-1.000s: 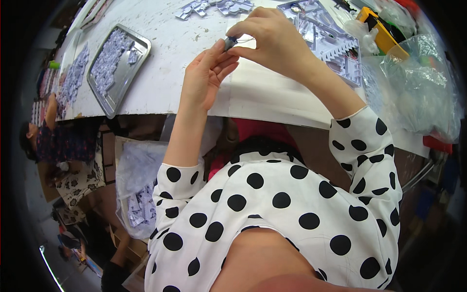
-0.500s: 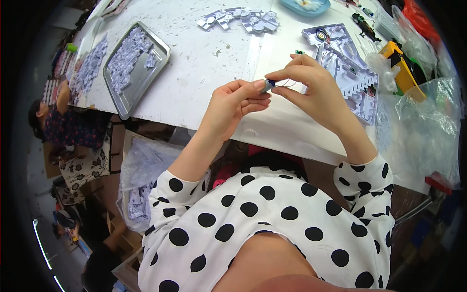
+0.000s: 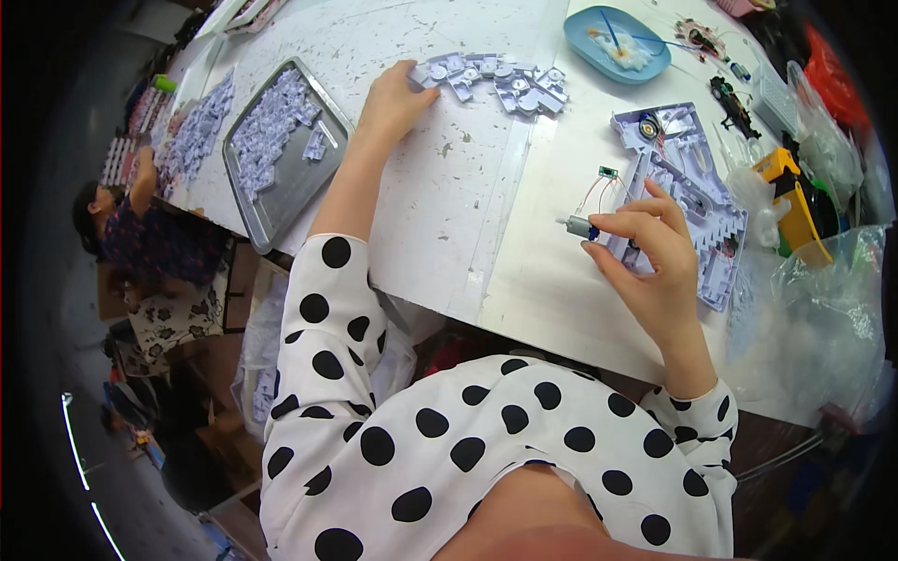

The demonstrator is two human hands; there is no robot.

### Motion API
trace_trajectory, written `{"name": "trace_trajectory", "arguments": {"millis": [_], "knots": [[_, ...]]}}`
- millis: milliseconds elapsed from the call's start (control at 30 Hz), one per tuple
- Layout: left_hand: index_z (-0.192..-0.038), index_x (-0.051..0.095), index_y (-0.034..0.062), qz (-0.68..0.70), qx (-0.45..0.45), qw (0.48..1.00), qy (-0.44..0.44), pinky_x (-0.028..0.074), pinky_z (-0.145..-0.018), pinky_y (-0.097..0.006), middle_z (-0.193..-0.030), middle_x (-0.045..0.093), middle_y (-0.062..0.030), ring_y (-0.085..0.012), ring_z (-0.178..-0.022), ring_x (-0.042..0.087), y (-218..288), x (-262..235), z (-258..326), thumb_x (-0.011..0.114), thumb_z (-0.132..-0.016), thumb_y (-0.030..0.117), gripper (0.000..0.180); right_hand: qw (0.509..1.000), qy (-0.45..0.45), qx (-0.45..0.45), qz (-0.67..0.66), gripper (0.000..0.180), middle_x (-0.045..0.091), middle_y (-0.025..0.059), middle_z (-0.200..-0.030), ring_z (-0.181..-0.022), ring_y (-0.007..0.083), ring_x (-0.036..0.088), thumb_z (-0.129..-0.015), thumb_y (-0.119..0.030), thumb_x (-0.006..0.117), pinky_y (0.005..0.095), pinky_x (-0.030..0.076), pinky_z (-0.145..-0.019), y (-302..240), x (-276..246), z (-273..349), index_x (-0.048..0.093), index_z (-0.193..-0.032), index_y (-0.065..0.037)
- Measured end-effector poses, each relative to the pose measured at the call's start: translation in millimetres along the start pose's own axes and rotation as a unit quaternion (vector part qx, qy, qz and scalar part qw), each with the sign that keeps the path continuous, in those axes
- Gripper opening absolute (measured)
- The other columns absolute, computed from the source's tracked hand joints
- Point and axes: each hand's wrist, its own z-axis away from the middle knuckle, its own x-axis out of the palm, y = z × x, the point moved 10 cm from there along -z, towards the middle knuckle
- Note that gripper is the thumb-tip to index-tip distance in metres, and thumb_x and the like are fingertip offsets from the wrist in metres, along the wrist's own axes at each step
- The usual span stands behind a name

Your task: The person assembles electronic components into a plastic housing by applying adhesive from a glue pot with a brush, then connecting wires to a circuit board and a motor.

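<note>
"Worktable (image 3: 449, 206) white and scuffed, bearing at left a metal tray (image 3: 276, 213) of small pale parts (image 3: 269, 140) and, toward the far side, a blue dish (image 3: 587, 35). What occupies the right hand (image 3: 659, 252)?"

"A small cylindrical motor (image 3: 578, 226), pinched between thumb and forefinger, just left of the open plastic shells (image 3: 697, 150). Thin wires (image 3: 584, 198) run from it toward a green circuit board (image 3: 608, 173); whether the board hangs or rests, I cannot tell from where I stand."

"And the left hand (image 3: 393, 103)?"

"Placed at the left end of a row of pale plastic pieces (image 3: 460, 86), thumb and fingers parted about the end piece. Contact seems likely; whether the grip is firm, I cannot tell."

"How far along does the work stand?"

"Motor and board appear wired together, so I judge that portion done. The shells already contain parts, among them a round black component (image 3: 648, 126). The motor, however, lies outside them and bears no pale piece: by my reading, not yet mounted in anything."
</note>
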Motion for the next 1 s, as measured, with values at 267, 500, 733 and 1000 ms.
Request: {"name": "trace_trajectory", "arguments": {"millis": [267, 500, 733, 1000], "knots": [[-0.113, 0.072, 0.0059, 0.029, 0.253, 0.962, 0.101, 0.056, -0.078, -0.033, -0.100, 0.071, -0.0156, -0.0287, -0.088, 0.069, 56.4, -45.2, 104.6, 0.069, -0.084, 0.000, 0.029, 0.999, 0.031, -0.014, 0.026, 0.028, 0.069, 0.0028, -0.083, -0.085, 0.0210, 0.063, -0.070, -0.002, 0.084, 0.0467, 0.046, -0.106, 4.5, -4.6, 4.0, 0.075, -0.096, -0.008], [-0.115, 0.075, 0.0085, 0.005, 0.428, 0.904, 0.022, 0.055, -0.079, -0.034, -0.106, 0.069, -0.0109, -0.0273, -0.093, 0.065, 119.8, 7.1, 256.9, 0.069, -0.071, -0.011, 0.049, 0.995, 0.016, -0.077, 0.059, 0.028, 0.071, 0.0020, -0.087, -0.089, 0.0192, 0.063, -0.072, -0.003, 0.084, 0.0444, 0.043, -0.108, -13.5, 10.1, 2.3, 0.077, -0.099, -0.009], [-0.123, 0.071, 0.0088, 0.130, 0.242, 0.961, -0.015, 0.050, -0.090, -0.037, -0.121, 0.063, -0.0104, -0.0250, -0.100, 0.061, 82.5, -19.0, 237.4, 0.075, -0.073, -0.001, 0.051, 0.996, -0.009, -0.033, 0.078, 0.025, 0.071, 0.0082, -0.088, -0.092, 0.0286, 0.064, -0.077, -0.007, 0.078, 0.0423, 0.047, -0.101, -2.5, 15.4, 21.0, 0.075, -0.102, -0.007], [-0.117, 0.071, 0.0167, 0.148, 0.393, 0.902, -0.099, 0.047, -0.104, -0.044, -0.131, 0.062, -0.0150, -0.0351, -0.123, 0.057, 95.9, 38.8, 192.5, 0.079, -0.081, 0.020, 0.037, 0.990, 0.075, -0.029, 0.116, 0.029, 0.071, 0.0043, -0.091, -0.091, 0.0198, 0.063, -0.075, 0.000, 0.081, 0.0459, 0.040, -0.111, -10.8, 0.9, 27.7, 0.076, -0.102, -0.007]]}}
